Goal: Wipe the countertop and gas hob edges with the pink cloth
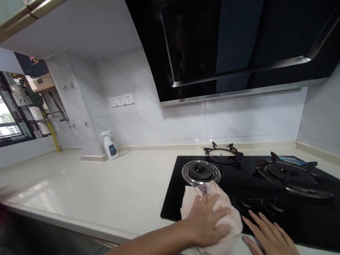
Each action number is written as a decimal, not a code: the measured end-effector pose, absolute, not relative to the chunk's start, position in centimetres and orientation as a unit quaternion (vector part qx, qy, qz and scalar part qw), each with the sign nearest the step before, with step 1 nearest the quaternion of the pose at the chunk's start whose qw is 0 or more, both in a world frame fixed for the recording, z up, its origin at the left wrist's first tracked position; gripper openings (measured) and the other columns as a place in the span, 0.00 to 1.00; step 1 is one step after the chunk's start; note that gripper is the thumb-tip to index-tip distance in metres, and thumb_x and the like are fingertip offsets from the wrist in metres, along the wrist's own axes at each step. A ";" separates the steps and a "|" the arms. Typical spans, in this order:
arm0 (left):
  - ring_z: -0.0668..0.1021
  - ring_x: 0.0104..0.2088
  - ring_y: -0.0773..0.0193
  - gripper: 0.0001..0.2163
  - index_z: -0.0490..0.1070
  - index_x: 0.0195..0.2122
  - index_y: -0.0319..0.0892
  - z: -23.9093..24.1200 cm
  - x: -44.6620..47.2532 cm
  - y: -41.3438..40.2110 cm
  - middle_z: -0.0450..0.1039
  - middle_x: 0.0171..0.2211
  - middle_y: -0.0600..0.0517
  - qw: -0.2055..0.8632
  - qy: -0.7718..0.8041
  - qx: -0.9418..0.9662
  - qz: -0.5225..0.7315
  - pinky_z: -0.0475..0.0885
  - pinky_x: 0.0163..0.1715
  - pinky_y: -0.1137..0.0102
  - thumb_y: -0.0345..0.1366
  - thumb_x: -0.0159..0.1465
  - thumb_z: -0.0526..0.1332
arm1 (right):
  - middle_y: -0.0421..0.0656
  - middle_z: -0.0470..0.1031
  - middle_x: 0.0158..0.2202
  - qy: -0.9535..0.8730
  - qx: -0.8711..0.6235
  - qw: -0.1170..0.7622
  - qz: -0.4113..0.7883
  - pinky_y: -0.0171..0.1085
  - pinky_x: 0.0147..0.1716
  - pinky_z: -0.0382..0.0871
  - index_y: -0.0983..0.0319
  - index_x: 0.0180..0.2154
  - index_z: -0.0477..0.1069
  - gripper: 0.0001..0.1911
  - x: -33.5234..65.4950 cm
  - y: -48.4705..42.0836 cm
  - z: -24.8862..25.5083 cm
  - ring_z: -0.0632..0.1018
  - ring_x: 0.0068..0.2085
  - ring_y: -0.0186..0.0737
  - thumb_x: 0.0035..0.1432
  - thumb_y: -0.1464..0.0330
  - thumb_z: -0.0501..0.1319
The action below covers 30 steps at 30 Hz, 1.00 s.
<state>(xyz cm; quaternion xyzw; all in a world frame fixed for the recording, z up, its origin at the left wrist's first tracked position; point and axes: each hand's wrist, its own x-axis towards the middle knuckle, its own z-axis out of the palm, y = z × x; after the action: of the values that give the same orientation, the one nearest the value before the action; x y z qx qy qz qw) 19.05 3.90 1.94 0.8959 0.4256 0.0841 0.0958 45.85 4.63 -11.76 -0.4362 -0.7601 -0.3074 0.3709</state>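
My left hand [208, 221] presses down on a pale pink cloth [232, 217], its fingers curled over the folds. The cloth lies bunched on the front left of the black glass gas stove [172, 202], touching the near edge of the left burner [201, 171]. Low in the view, my right hand [271, 235] rests at the stove's front edge near the knobs [247, 202], fingers stretched out and apart, holding nothing. Part of that hand is cut off by the frame. The pot support [223, 156] of the left burner stands off it, toward the wall.
A white spray bottle [109, 146] stands on the pale countertop [106, 191] by the wall pillar. The right burner [292, 175] carries its pot support. A blue packet [291, 160] lies at the stove's back. The black range hood [239, 46] hangs low overhead.
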 end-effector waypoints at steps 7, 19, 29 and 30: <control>0.55 0.71 0.41 0.40 0.47 0.73 0.53 3.6 24.8 7.8 0.48 0.73 0.43 0.181 0.362 0.908 0.111 0.46 0.66 0.37 0.62 0.64 0.58 | 0.52 0.77 0.52 -0.746 -0.481 0.415 -0.201 0.56 0.54 0.70 0.59 0.49 0.72 0.19 45.3 3.9 -11.1 0.77 0.54 0.56 0.68 0.55 0.51; 0.63 0.68 0.50 0.26 0.64 0.65 0.47 4.0 12.3 9.2 0.62 0.67 0.41 0.125 0.483 0.805 0.321 0.59 0.66 0.50 0.55 0.71 0.51 | 0.46 0.63 0.65 -0.893 -0.393 0.216 -0.032 0.66 0.61 0.52 0.47 0.54 0.72 0.21 40.0 2.9 1.1 0.61 0.65 0.65 0.58 0.59 0.67; 0.74 0.56 0.54 0.11 0.78 0.46 0.49 0.8 10.0 10.6 0.76 0.52 0.49 0.056 0.522 0.803 0.281 0.67 0.57 0.55 0.43 0.70 0.58 | 0.46 0.72 0.48 -0.876 -0.481 0.000 0.049 0.43 0.45 0.63 0.58 0.39 0.74 0.07 38.0 14.4 5.2 0.72 0.49 0.48 0.57 0.69 0.65; 0.73 0.57 0.54 0.10 0.78 0.47 0.49 0.6 10.1 10.4 0.75 0.54 0.49 0.043 0.519 0.813 0.262 0.67 0.57 0.54 0.43 0.70 0.59 | 0.46 0.72 0.47 -0.867 -0.496 -0.001 0.044 0.43 0.45 0.64 0.58 0.39 0.74 0.06 38.5 15.6 5.0 0.73 0.48 0.47 0.58 0.69 0.64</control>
<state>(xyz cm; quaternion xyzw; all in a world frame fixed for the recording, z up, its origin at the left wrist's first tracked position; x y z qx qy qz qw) 10.08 10.38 0.64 0.8125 0.5188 0.2622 0.0431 38.54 15.62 5.00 -0.4959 -0.8673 0.0443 -0.0009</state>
